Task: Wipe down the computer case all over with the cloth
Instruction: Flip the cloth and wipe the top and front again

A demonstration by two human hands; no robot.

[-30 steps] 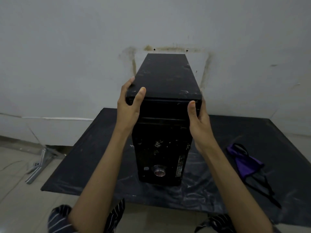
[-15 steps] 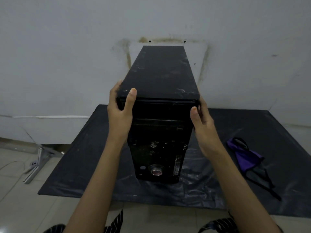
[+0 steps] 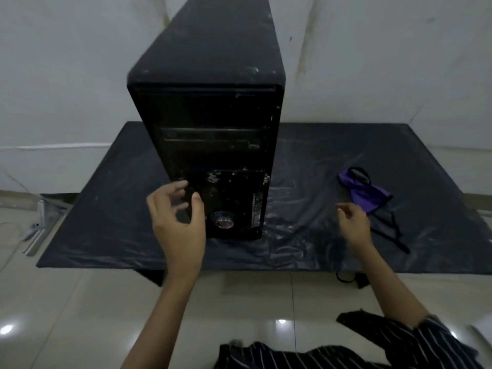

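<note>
Black plastic sheeting point(image 3: 106, 222) carries the computer case point(image 3: 213, 115), upright at its middle; the left hand point(image 3: 178, 222) hovers empty, fingers loosely spread, near its lower front; the right hand point(image 3: 354, 225), relaxed and empty, hangs just beside the purple cloth point(image 3: 367, 193) at right.

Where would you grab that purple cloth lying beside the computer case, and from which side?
Pinch the purple cloth at its bunched middle, coming down from above with the right hand, which hovers just beside it. It lies crumpled on the black sheet, so its raised folds probably offer purchase; the thin black cords would only dangle.
</note>
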